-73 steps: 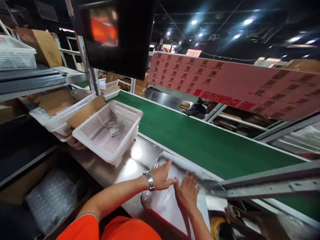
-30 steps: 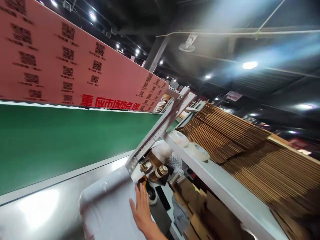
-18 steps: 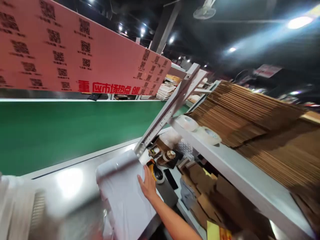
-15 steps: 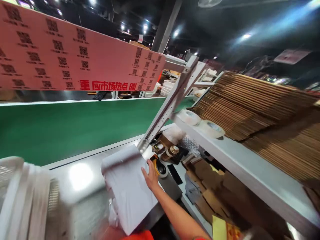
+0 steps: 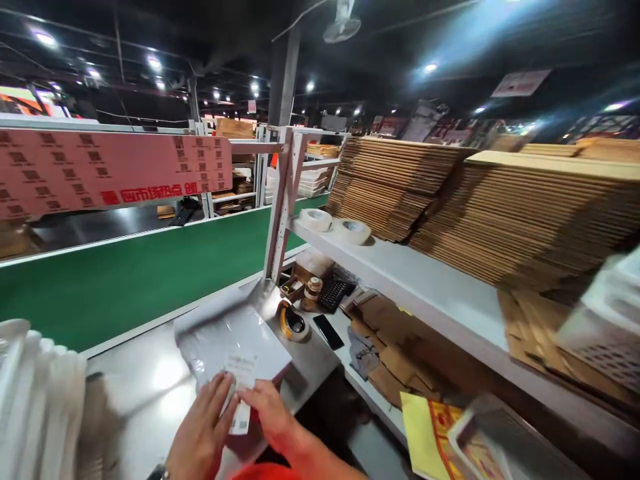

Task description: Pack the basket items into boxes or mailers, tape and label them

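Observation:
A white plastic-wrapped parcel (image 5: 240,333) lies on the metal worktop in front of me. Near its front edge is a white printed label (image 5: 242,419), its lower part running down toward my body. My left hand (image 5: 205,420) lies on the label's left side, fingers stretched out and close together. From the right, my right hand (image 5: 273,412) touches the label's right edge with its fingertips, the index finger reaching forward. Its thumb and other fingers are partly hidden. To the parcel's right sits a yellow-and-black tape dispenser (image 5: 293,323).
A phone (image 5: 329,331), a keyboard (image 5: 334,295) and a brown tape roll (image 5: 313,291) lie to the right. Tape rolls (image 5: 353,231) and stacked flat cardboard (image 5: 525,227) occupy the shelf (image 5: 430,273). White trays (image 5: 45,400) stand at left. A green barrier (image 5: 150,280) runs behind.
My right hand has moved from the parcel's far right side to its front edge. My left hand has come into clear view beside it, and the label now shows. My view has turned right.

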The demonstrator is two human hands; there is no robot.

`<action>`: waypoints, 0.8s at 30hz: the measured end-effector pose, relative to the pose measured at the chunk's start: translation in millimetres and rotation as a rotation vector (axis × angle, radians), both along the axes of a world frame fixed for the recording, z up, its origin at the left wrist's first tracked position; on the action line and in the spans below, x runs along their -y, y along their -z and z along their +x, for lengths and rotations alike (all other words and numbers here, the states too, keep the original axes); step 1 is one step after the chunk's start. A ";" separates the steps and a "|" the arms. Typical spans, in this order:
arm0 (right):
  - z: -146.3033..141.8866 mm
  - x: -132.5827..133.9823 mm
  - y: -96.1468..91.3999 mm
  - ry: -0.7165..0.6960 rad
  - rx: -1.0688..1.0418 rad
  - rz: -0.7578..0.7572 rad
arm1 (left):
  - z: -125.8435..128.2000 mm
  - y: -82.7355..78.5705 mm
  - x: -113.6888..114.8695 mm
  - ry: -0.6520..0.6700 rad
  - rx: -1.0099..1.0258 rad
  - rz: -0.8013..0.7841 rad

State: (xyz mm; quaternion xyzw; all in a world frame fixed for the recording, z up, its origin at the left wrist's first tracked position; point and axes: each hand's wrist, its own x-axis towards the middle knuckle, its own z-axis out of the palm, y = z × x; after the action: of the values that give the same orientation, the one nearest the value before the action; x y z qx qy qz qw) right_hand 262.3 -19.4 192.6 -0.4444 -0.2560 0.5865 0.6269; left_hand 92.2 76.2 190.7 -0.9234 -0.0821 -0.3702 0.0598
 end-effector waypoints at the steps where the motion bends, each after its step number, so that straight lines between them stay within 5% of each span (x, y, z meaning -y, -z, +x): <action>1: 10.3 9.2 -0.7 0.078 0.014 -0.017 | 13.7 12.7 10.6 -0.015 0.022 -0.109; 5: 61.5 43.9 2.0 0.239 0.174 -0.101 | 46.5 27.9 45.3 -0.079 0.103 -0.848; 8: 85.3 64.3 7.2 0.154 0.336 -0.110 | 70.1 18.4 62.9 -0.043 0.008 -1.511; 10: 91.9 75.7 9.8 0.066 0.352 -0.111 | 88.3 14.8 74.3 -0.001 -0.122 -1.784; 14: 97.4 99.2 12.7 0.059 0.166 -0.155 | 116.6 19.4 98.7 -0.106 0.045 -1.954; 18: 102.9 126.1 16.6 0.076 0.066 -0.201 | 127.2 24.5 118.2 -0.297 0.311 -1.932; 24: 104.5 154.9 24.6 0.117 -0.006 -0.222 | 131.6 22.8 143.8 -0.369 0.381 -1.903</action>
State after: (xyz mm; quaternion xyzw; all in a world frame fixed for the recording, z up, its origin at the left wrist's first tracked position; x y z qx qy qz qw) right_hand 366.8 -174.3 168.0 -0.5235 -0.1612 0.5752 0.6076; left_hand 223.8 -67.7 167.9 -0.4841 -0.4966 -0.2772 -0.6650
